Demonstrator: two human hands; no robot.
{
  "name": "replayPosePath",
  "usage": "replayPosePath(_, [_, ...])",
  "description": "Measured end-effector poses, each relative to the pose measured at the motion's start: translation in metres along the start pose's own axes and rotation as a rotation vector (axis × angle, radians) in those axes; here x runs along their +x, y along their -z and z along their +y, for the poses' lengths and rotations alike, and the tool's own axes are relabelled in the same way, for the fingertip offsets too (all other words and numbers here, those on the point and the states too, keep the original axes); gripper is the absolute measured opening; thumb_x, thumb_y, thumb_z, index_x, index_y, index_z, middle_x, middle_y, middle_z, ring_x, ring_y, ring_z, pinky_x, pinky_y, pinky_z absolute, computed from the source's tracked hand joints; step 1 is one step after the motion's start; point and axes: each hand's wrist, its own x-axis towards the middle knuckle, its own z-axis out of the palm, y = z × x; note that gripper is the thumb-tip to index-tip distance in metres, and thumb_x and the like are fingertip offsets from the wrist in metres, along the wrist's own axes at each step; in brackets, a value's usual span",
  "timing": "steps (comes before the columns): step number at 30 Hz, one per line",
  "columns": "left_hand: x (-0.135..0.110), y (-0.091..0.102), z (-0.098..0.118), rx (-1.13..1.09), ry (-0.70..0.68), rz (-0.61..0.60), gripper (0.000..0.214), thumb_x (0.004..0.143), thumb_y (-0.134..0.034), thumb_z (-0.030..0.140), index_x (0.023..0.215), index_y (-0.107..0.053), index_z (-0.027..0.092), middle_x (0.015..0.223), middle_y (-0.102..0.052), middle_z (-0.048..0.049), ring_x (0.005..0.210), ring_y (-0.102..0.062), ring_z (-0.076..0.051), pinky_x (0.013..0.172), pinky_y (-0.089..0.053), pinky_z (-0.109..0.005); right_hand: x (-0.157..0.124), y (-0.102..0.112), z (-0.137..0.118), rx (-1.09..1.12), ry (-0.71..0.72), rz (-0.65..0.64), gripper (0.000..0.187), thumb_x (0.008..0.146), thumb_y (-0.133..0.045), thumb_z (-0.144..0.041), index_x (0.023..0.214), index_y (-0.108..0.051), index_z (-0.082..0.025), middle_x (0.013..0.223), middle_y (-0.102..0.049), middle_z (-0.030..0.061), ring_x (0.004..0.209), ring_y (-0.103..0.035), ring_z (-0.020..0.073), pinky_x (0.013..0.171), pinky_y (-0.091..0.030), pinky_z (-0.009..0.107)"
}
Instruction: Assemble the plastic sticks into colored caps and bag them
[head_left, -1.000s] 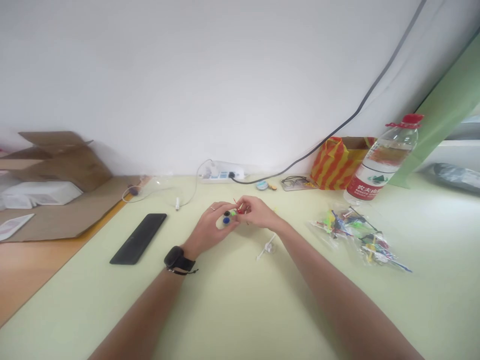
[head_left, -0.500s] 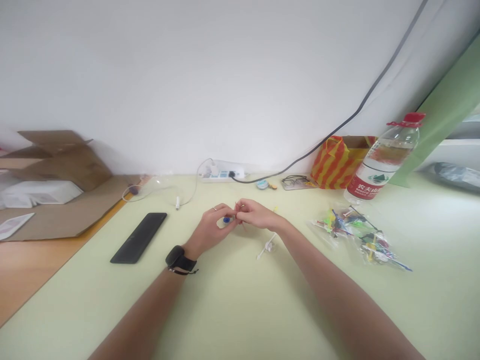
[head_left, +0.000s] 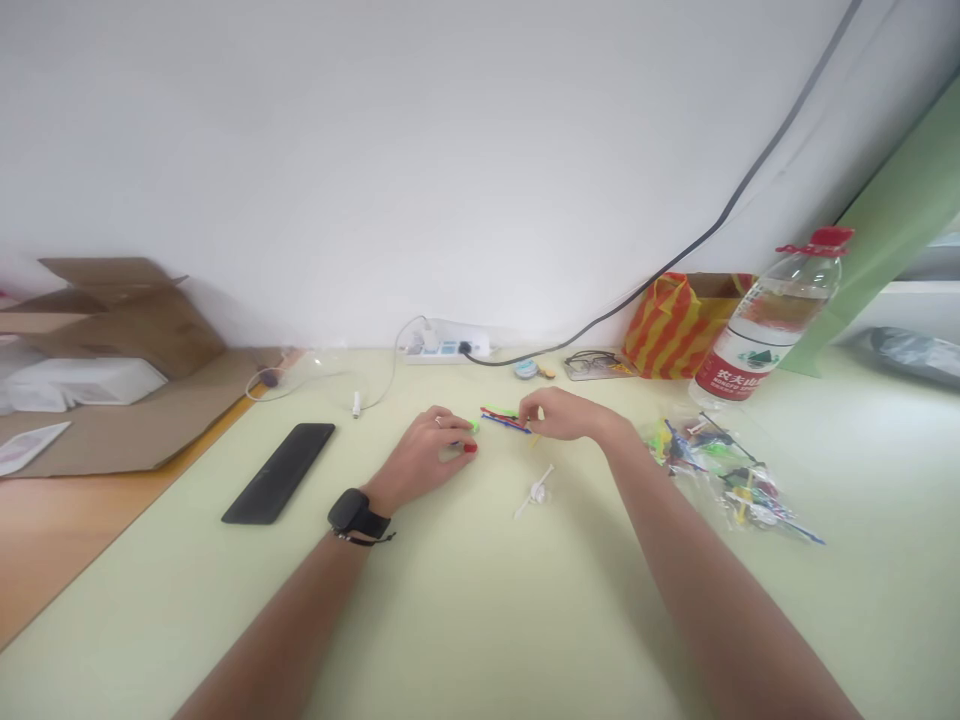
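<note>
My left hand [head_left: 427, 450] is curled over the table, with a small red plastic piece [head_left: 470, 449] between thumb and index fingertip. A small bright green piece [head_left: 475, 426] is by its fingertips. To the right, my right hand [head_left: 562, 414] pinches a thin red plastic stick [head_left: 498, 414] beside a blue stick [head_left: 504, 424] and a green one. Its fingers cover the sticks' right ends. Below it, a yellow tip [head_left: 534, 440] shows. Nearer to me lies a white stick with a round white piece [head_left: 538, 492].
Clear bags of coloured plastic parts [head_left: 739, 475] lie at right, before a large water bottle [head_left: 772, 320] and a striped bag [head_left: 664, 325]. A black flat case [head_left: 279, 474] is at left. Glasses [head_left: 592, 362] and a power strip [head_left: 446, 343] sit along the wall.
My hands have parted. The right one moved right with the red stick, while the left stayed nearly in place. Coloured sticks and small red and green pieces have come into view.
</note>
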Motion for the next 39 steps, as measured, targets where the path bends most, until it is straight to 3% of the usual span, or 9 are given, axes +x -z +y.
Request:
replayPosePath(8, [0.000,0.005,-0.002,0.015,0.055,0.111,0.019,0.092,-0.068,0.028,0.110,-0.074,0.026,0.113,-0.074,-0.0074,0.108,-0.064,-0.027,0.096,-0.052,-0.046,-0.005,0.007,0.018,-0.123,-0.121,-0.030,0.034,0.057,-0.064,0.003,0.078,-0.073,-0.021,0.092,-0.070,0.0072,0.068,-0.059,0.0178,0.057,-0.039,0.026])
replayPosePath(12, [0.001,0.005,0.001,-0.008,0.084,0.157,0.018,0.093,-0.065,0.024,0.109,-0.073,0.027,0.106,-0.075,-0.0058,0.104,-0.065,-0.025,0.094,-0.053,-0.043,-0.007,0.010,0.023,-0.112,-0.156,-0.008,0.023,0.061,-0.063,0.002,0.070,-0.070,-0.018,0.081,-0.069,0.0084,0.061,-0.057,0.0169,0.054,-0.038,0.027])
replayPosePath(15, [0.002,0.006,0.004,-0.034,0.106,0.213,0.019,0.094,-0.064,0.024,0.111,-0.072,0.026,0.105,-0.075,-0.0060,0.104,-0.065,-0.025,0.094,-0.052,-0.042,-0.011,0.020,0.013,-0.061,-0.111,0.023,0.016,0.070,-0.066,-0.005,0.078,-0.070,-0.018,0.084,-0.069,0.0072,0.066,-0.059,0.0165,0.056,-0.041,0.026])
replayPosePath(19, [0.006,0.009,0.014,-0.172,0.206,0.263,0.020,0.094,-0.065,0.031,0.111,-0.073,0.024,0.108,-0.075,-0.0070,0.101,-0.068,-0.024,0.094,-0.053,-0.040,-0.013,0.027,-0.018,0.257,0.105,0.080,0.008,0.086,-0.066,-0.027,0.088,-0.067,-0.019,0.081,-0.066,0.0023,0.074,-0.060,0.0149,0.064,-0.045,0.025])
replayPosePath(24, [0.014,0.007,0.029,-0.787,0.472,0.130,0.034,0.092,-0.069,0.045,0.115,-0.074,0.020,0.105,-0.078,-0.0099,0.091,-0.074,-0.025,0.085,-0.059,-0.040,-0.002,0.002,-0.056,0.883,0.315,0.110,0.036,0.070,-0.087,-0.038,0.091,-0.064,-0.020,0.074,-0.057,-0.0037,0.068,-0.054,0.0119,0.064,-0.045,0.025])
replayPosePath(27, [0.015,0.003,0.028,-1.019,0.571,0.204,0.041,0.087,-0.076,0.043,0.121,-0.072,0.019,0.106,-0.078,-0.0114,0.094,-0.074,-0.026,0.086,-0.059,-0.041,0.006,-0.017,-0.067,1.012,0.332,0.093,0.042,0.064,-0.091,-0.039,0.090,-0.063,-0.021,0.079,-0.060,-0.0025,0.072,-0.058,0.0135,0.071,-0.050,0.029])
replayPosePath(33, [0.013,0.000,0.014,-1.081,0.587,0.393,0.038,0.075,-0.088,0.034,0.108,-0.075,0.019,0.102,-0.073,-0.0069,0.084,-0.071,-0.019,0.081,-0.057,-0.035,0.011,-0.031,-0.069,0.942,0.251,0.182,0.040,0.069,-0.088,-0.043,0.094,-0.065,-0.022,0.089,-0.067,-0.0003,0.080,-0.064,0.0154,0.077,-0.051,0.030])
replayPosePath(36, [0.013,0.002,0.012,-1.057,0.558,0.429,0.037,0.074,-0.089,0.032,0.106,-0.076,0.019,0.094,-0.071,-0.0043,0.084,-0.069,-0.018,0.081,-0.056,-0.034,0.009,-0.032,-0.068,0.941,0.172,0.069,0.036,0.077,-0.082,-0.046,0.097,-0.068,-0.021,0.093,-0.069,0.0023,0.082,-0.066,0.0162,0.075,-0.051,0.030])
replayPosePath(39, [0.013,0.006,0.012,-1.001,0.501,0.422,0.039,0.073,-0.089,0.029,0.109,-0.076,0.020,0.094,-0.070,-0.0042,0.088,-0.068,-0.019,0.082,-0.056,-0.034,0.009,-0.035,-0.068,1.110,0.106,-0.090,0.035,0.082,-0.077,-0.047,0.102,-0.065,-0.021,0.095,-0.071,0.0040,0.079,-0.068,0.0163,0.079,-0.053,0.034])
